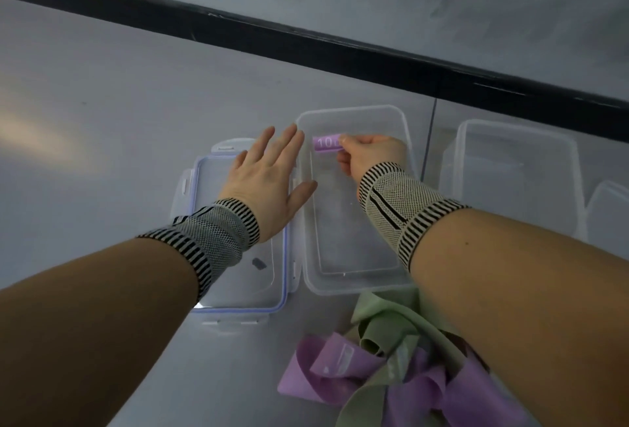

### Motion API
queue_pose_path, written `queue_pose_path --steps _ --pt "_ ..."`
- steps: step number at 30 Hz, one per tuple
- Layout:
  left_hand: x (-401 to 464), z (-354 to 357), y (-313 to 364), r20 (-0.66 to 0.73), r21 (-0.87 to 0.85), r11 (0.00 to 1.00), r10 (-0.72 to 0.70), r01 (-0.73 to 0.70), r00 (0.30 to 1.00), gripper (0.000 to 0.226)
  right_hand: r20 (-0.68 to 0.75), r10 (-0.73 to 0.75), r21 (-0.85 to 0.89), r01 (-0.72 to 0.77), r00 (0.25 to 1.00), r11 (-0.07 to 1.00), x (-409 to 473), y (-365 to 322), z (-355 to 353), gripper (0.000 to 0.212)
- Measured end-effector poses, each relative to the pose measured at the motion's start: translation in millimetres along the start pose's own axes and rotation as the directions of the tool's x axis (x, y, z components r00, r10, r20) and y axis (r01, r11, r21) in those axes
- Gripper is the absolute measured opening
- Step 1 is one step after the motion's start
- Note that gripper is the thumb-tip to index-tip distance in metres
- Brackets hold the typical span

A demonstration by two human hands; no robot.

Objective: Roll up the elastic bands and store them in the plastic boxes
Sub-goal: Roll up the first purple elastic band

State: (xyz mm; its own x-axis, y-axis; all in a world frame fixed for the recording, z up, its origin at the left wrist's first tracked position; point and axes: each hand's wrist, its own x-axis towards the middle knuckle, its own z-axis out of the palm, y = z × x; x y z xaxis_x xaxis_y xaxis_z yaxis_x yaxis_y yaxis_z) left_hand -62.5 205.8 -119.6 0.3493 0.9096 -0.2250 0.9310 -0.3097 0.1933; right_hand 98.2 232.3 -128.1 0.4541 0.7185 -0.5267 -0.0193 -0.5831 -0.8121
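Observation:
My right hand (367,153) pinches a rolled purple band (326,143) marked "10" inside the far end of an open clear plastic box (406,127). My left hand (269,175) is spread flat with straight fingers, hovering over the box's left wall and the lid (211,188) lying beside it. The lid has a blue seal and side clips. A heap of loose purple and green elastic bands (391,368) lies on the grey surface just in front of the box, partly under my right forearm.
More clear plastic boxes (514,168) stand to the right of the open one. A black strip (306,42) runs diagonally across the far side of the grey surface. Both wrists wear striped knitted wrist bands.

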Motion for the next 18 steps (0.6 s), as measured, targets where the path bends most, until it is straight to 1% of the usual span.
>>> queue_pose_path --steps 3,5,7,10,14,18 --pt "2 4 -2 -0.014 -0.001 1.000 0.024 -0.024 1.000 0.076 0.009 -0.011 -0.075 0.011 1.000 0.997 10 7 10 0.024" --pt "2 7 -1 -0.029 -0.023 0.999 0.023 -0.024 0.999 0.076 0.010 -0.039 -0.157 0.040 0.999 0.987 14 10 14 0.019" --pt "1 9 2 -0.054 -0.062 0.998 0.020 -0.023 0.998 0.075 -0.022 -0.081 -0.246 0.073 0.996 0.967 18 11 15 0.014" --pt "0 12 2 -0.077 -0.098 0.995 0.020 -0.028 0.997 0.074 -0.066 -0.131 -0.337 0.101 0.989 0.936 23 12 15 0.019" --pt "1 13 2 -0.072 -0.113 0.993 0.024 -0.032 0.997 0.074 -0.062 -0.212 -0.517 0.150 0.975 0.842 21 10 20 0.023" --pt "3 13 2 -0.059 -0.113 0.993 0.020 -0.026 0.998 0.073 -0.055 -0.213 -0.572 0.144 0.976 0.808 17 9 20 0.027"
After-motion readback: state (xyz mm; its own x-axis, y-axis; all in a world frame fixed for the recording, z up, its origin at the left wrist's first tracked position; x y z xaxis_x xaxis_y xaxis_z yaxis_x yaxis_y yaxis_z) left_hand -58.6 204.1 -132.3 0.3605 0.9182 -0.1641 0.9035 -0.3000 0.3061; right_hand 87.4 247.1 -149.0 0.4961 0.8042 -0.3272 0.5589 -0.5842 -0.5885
